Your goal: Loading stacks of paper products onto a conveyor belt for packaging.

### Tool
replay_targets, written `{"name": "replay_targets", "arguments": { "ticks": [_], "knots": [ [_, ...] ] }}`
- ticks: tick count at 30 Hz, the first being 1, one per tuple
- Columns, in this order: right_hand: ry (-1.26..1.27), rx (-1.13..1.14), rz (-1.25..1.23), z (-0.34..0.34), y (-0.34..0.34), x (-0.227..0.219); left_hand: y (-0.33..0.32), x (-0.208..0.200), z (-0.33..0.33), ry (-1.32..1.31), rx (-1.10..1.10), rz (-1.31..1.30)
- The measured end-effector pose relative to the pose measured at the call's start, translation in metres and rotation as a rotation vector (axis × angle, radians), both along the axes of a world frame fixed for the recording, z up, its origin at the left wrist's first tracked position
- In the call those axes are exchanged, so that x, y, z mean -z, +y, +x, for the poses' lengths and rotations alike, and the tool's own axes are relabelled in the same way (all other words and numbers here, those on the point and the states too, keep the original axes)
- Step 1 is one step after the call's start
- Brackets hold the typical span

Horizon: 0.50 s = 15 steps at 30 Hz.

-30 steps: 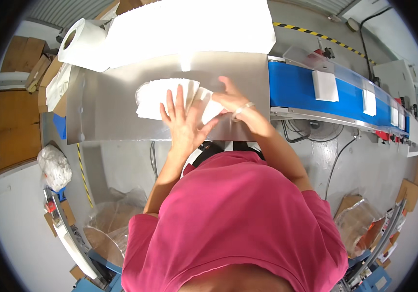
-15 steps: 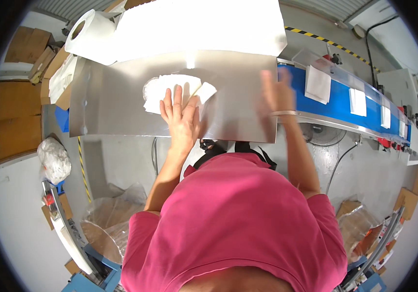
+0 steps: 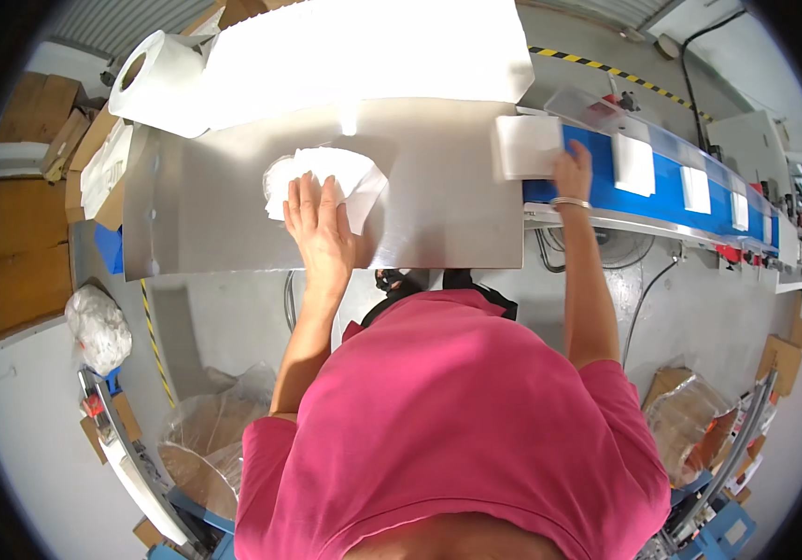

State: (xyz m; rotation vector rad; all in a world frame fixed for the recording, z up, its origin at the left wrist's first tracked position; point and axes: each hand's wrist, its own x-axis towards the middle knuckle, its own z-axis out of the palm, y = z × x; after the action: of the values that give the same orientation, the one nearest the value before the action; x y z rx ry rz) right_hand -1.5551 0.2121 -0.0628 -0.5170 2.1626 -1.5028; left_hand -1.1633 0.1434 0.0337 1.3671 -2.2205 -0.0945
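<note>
My left hand (image 3: 319, 222) lies flat, fingers stretched, on a loose fan of folded white sheets (image 3: 354, 177), paper or thin cloth, on a steel table (image 3: 448, 196). At the table's right edge, my right hand (image 3: 573, 177) is closed at the right side of another folded white sheet (image 3: 527, 147). That sheet spans the table's edge and the near end of a blue conveyor belt (image 3: 602, 159); its left side is slightly blurred. A further folded sheet (image 3: 633, 165) lies on the belt just right of my right hand, with several more beyond it.
A large white stack (image 3: 364, 51) covers the table's far side, beside a big white roll (image 3: 154, 84). A clear guard (image 3: 597, 107) runs along the belt's far side. Cardboard boxes (image 3: 37, 93) stand at the left. A clear plastic bag (image 3: 219, 425) sits low on the left.
My right hand has moved from above the table's right edge to the belt's end and closed on a folded sheet. My left hand stays on the pile; belt sheets shifted slightly nearer.
</note>
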Motion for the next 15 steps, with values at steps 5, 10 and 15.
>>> {"name": "replay_targets", "arguments": {
  "ticks": [5,10,15],
  "knots": [
    [1.212,-0.021,0.276,0.035,-0.012,-0.05,0.005,-0.003,-0.005,0.082,0.025,-0.057],
    [-0.471,-0.701,0.462,0.189,-0.063,-0.137,0.008,0.002,-0.003,0.019,0.146,-0.082],
    [-0.485,-0.703,0.217,0.192,-0.06,-0.097,0.006,-0.012,-0.012,0.083,0.072,0.012]
  ]
}}
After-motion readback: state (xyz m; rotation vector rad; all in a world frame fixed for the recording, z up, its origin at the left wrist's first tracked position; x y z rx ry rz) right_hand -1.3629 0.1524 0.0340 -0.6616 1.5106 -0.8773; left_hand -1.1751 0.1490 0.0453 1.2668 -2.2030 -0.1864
